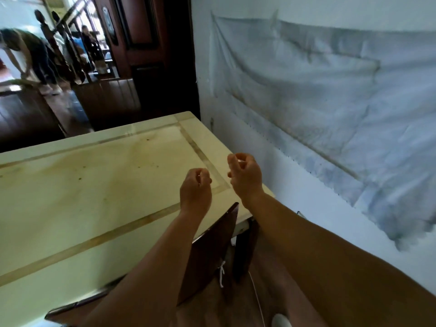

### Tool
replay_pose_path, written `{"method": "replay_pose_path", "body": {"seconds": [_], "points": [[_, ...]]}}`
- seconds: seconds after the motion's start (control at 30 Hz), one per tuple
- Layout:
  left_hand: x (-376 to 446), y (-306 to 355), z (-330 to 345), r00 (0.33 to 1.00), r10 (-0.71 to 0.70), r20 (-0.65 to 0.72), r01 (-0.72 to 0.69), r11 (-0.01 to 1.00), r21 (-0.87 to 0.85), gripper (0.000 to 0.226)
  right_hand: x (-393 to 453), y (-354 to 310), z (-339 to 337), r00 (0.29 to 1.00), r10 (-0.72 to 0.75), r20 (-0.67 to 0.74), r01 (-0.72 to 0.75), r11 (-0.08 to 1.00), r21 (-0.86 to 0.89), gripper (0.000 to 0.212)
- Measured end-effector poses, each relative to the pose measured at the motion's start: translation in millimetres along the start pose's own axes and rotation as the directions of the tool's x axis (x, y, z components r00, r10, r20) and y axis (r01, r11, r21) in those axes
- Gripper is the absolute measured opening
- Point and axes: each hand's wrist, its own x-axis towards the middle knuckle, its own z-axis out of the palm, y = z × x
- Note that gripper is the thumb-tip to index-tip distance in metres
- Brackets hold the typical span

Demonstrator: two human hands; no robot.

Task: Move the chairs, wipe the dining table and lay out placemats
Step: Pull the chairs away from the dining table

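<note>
To the right of the hands and beyond them rises a pale wall (236,55), and a creased whitish sheet (330,90) hangs across it, streaked with grey. Far ahead and to the left stands a dark wooden door (141,43) with panelled faces. Left of the door, a dark wooden stair railing (63,48) with turned posts shows against bright daylight, and people stand blurred behind it. Below the railing lies a dark wooden floor (26,119).
</note>
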Motion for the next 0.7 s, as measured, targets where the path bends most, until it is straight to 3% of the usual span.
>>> {"method": "replay_pose_path", "body": {"seconds": [0.3,0.53,0.7], "points": [[74.3,21.7,122.1,0.996,-0.027,-0.088,0.020,0.996,-0.084,0.016,125.6,35.0,-58.5,1.000,-0.027,-0.003,0.028,0.998,0.065,0.015],[162.1,49.1,257.9,0.977,-0.095,-0.192,0.075,0.991,-0.112,0.014,283.8,64.3,-130.2,0.988,-0.014,0.152,0.015,1.000,-0.003,0.014],[202.7,51.3,295.7,0.954,-0.112,-0.278,0.079,0.989,-0.126,0.013,357.1,69.4,-132.6,0.978,0.022,0.208,-0.033,0.998,0.049,0.012]]}}
